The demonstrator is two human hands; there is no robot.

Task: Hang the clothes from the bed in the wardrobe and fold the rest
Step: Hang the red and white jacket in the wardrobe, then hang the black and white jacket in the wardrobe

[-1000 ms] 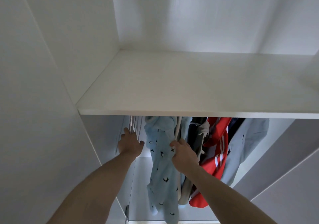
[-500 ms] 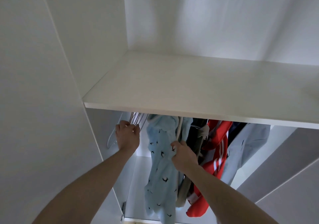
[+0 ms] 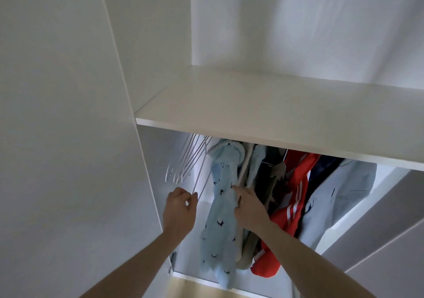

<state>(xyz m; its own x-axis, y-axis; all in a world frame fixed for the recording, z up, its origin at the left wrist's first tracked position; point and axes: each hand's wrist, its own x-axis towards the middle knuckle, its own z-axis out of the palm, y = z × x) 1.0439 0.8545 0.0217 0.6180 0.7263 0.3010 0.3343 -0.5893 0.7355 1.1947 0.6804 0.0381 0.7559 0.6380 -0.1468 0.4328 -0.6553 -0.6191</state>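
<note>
Inside the white wardrobe, several empty white hangers [image 3: 185,160] hang at the left under the shelf [image 3: 275,118]. My left hand [image 3: 181,208] pinches the lower end of one white hanger [image 3: 202,180] that is pulled out from the bunch. Beside it hangs a light blue garment with small black marks [image 3: 220,224]. My right hand [image 3: 250,208] presses against that garment's right side with fingers fairly straight, pushing the hung clothes rightward. Behind it hang dark and beige clothes, a red jacket with white stripes [image 3: 291,208] and a pale blue top [image 3: 337,196].
The open wardrobe door [image 3: 68,137] fills the left, with a hinge [image 3: 172,263] near its bottom. Another white panel [image 3: 378,240] slants in at the lower right. The upper compartment above the shelf holds nothing visible. A strip of wooden floor [image 3: 195,289] shows below.
My left hand went from reaching into the hanger bunch to pinching one hanger and drawing it down and out. My right hand stayed against the blue garment. The view shifted right.
</note>
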